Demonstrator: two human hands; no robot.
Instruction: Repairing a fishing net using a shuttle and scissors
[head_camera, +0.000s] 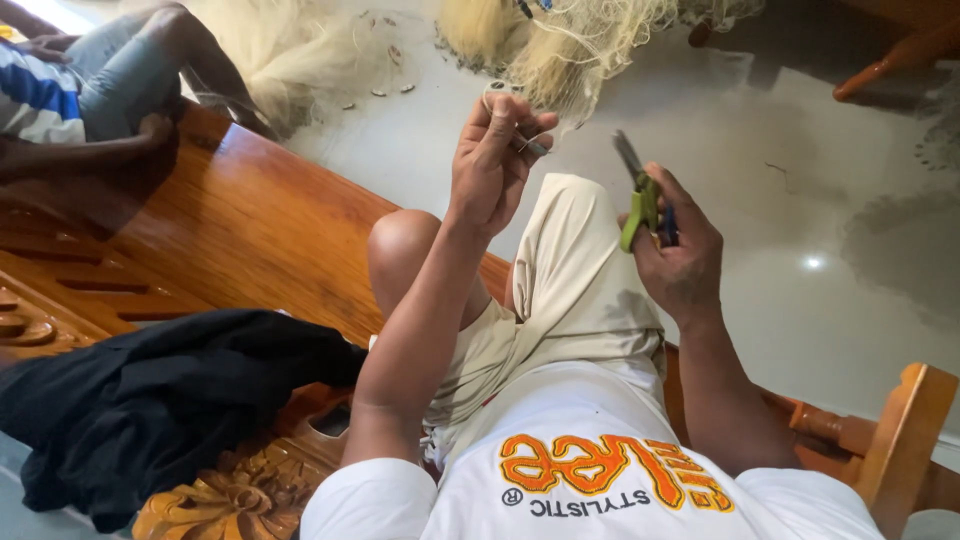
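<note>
My left hand (492, 160) is raised above my knee, its fingers pinched on a small metal sinker and a thin line of a pale yellow fishing net (560, 45) that piles up on the floor ahead. My right hand (675, 245) grips a pair of scissors (640, 195) with green and blue handles, the blades pointing up and away. The two hands are a short way apart, the scissors to the right of the pinched line. I sit on a carved wooden bench (240, 230) in beige shorts and a white shirt.
A black cloth (160, 400) lies on the bench to my left. Another person (90, 90) in a striped shirt sits at the far left end. More net (290, 50) is spread on the glossy grey floor (850, 260). Wooden furniture legs (890, 55) stand top right.
</note>
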